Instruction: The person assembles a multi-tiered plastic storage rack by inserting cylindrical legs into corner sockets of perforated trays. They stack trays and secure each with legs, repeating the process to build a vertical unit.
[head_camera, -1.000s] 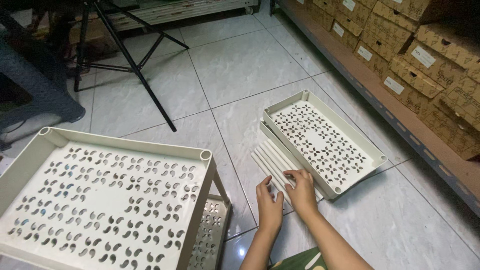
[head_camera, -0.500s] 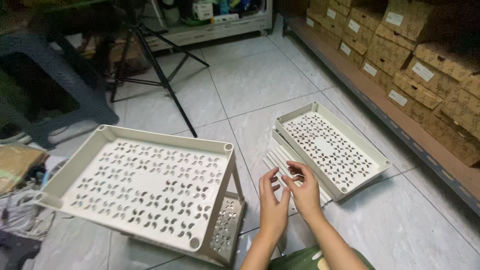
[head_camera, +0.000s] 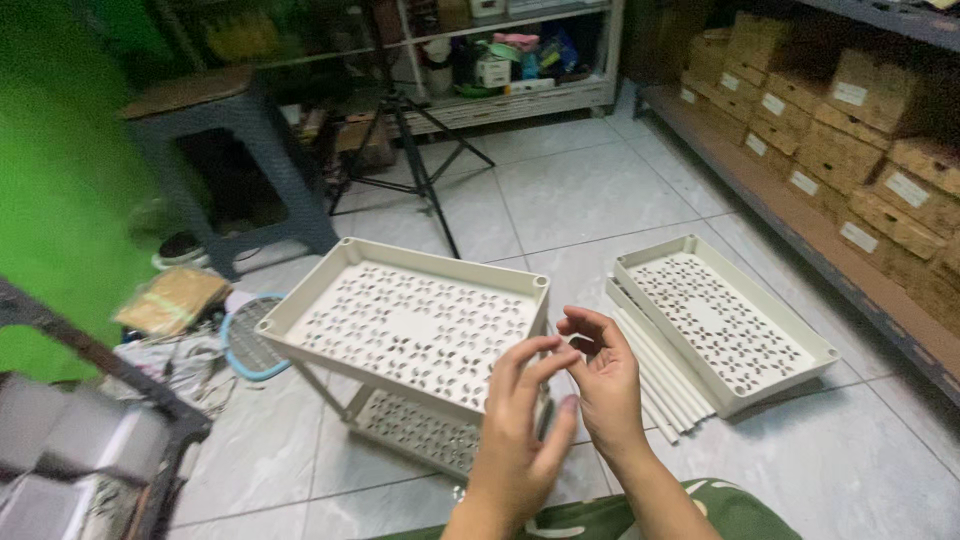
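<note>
Both hands hover just in front of the cream perforated shelf rack (head_camera: 410, 325) — left hand (head_camera: 520, 440) and right hand (head_camera: 605, 385) with fingers loosely curled, fingertips nearly meeting, holding nothing visible. A loose tray (head_camera: 725, 320) and white tubes (head_camera: 665, 375) lie right of the rack.

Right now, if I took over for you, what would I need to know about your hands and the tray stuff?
Left hand: open, raised, holding nothing.
Right hand: fingers curled; cannot tell if they pinch anything.
Rack: two trays joined one above the other, just beyond both hands.
Third tray lies flat on the floor, white tubes along its left side.
Done: two tiers. Left: third tray and tubes, not attached.
</note>
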